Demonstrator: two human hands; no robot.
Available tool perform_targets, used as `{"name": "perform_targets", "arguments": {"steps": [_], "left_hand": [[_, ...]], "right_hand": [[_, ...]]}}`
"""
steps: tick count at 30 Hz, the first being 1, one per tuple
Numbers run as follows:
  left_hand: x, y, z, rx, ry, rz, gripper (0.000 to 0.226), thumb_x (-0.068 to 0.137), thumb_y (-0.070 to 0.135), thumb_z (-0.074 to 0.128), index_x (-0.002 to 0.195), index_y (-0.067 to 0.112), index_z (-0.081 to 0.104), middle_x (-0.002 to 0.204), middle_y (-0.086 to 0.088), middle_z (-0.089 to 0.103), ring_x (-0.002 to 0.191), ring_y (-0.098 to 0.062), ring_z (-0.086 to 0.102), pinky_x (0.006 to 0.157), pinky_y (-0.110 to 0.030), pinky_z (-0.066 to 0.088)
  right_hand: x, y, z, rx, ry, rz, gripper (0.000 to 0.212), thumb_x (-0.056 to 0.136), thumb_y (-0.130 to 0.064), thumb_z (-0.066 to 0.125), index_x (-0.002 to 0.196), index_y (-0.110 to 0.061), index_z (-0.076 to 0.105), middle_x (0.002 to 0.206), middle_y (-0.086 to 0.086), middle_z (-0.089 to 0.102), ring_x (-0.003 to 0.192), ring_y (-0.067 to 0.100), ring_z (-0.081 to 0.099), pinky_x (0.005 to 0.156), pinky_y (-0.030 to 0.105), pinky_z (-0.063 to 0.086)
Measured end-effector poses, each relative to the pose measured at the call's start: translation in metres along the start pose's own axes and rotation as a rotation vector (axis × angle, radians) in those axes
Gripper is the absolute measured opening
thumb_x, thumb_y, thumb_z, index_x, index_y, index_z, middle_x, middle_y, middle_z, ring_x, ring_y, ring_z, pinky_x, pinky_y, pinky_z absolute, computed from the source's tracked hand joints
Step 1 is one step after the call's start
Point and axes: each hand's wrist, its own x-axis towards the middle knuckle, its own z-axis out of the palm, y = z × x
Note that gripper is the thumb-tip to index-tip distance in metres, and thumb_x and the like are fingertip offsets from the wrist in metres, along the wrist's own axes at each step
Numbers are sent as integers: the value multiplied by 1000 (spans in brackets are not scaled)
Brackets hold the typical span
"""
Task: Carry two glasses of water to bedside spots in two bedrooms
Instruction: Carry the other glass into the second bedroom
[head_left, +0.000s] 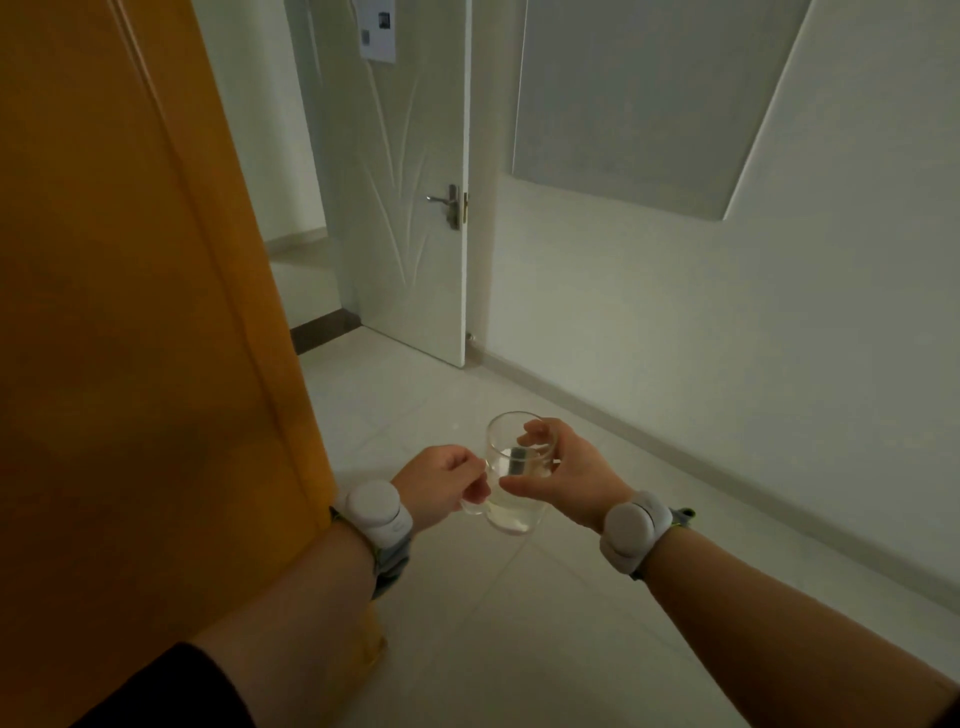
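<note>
Head view: a glass (511, 512) holding some water is held upright over the tiled floor (519, 623), toward 6 o'clock. Its handle is pinched by the left hand (441, 480); its rim and side are clasped by the curled right hand (574, 467). An orange door (130, 312) is seen at 9 o'clock, a white door (395, 208) at 12.

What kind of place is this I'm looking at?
Probably a hallway inside a home: a white door with a lever handle stands ajar ahead, an orange door is close on the left, and the floor is pale tile along a plain wall.
</note>
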Motion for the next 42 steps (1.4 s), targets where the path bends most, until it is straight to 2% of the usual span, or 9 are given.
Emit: {"name": "perform_targets", "arguments": {"steps": [5,9,12,17,22,26,31,36,42], "left_hand": [[71,16,-18,6,-27,13,26,89,24,48,67,18,61,65,6,68,64,-10,60,77,-36,50],[111,24,-18,-105,4,-5,29,91,26,44,69,18,61,55,9,68,67,-13,61,82,-40,50],[149,31,-15,-143,25,-51,37,94,36,38,71,18,61,57,7,68,68,-13,62,85,-41,50],[219,48,-7,-82,53,-106,45,92,48,35,69,18,60,65,4,69,73,-16,63,87,-41,52],[285,77,-6,-93,123,-184,48,90,54,34,69,17,56,68,1,68,75,-18,63,86,-39,51],[326,88,-17,-109,201,-201,48,89,55,35,78,16,60,76,-1,67,79,-18,62,88,-40,51],[364,83,-44,-127,288,-213,48,88,55,37,84,14,61,79,-1,68,86,-21,65,90,-43,53],[418,64,-94,-131,318,-233,46,91,51,34,77,16,60,73,3,67,78,-18,64,78,-35,54],[489,45,-166,-243,363,-279,45,94,46,32,78,15,61,64,6,71,74,-15,66,79,-34,53]], "right_hand": [[65,4,-16,1,60,0,70,64,-39,81,123,-24,46,114,-11,56,96,7,58,81,18,43],[105,15,-29,-22,57,-3,72,63,-43,81,123,-25,44,115,-10,57,100,11,58,85,23,43],[142,28,-44,-29,50,-15,73,64,-43,80,124,-24,44,114,-11,56,101,12,58,86,24,43],[213,50,-74,-28,-37,-62,71,64,-43,80,122,-26,45,104,-22,53,85,-4,55,72,9,38],[294,60,-107,-30,-113,-121,68,64,-40,81,120,-28,45,97,-26,50,80,-9,53,67,8,37],[355,58,-119,-29,-201,-173,64,64,-37,82,115,-29,45,99,-22,52,80,-8,55,75,12,43],[412,51,-108,-18,-265,-222,71,65,-36,81,124,-21,45,113,-9,53,98,10,56,91,27,44],[486,39,-83,-14,-325,-225,72,67,-36,80,126,-21,43,115,-8,53,100,10,55,94,30,44],[578,18,-48,0,-314,-207,70,65,-37,81,123,-23,45,119,-4,56,101,13,56,89,28,45]]}}
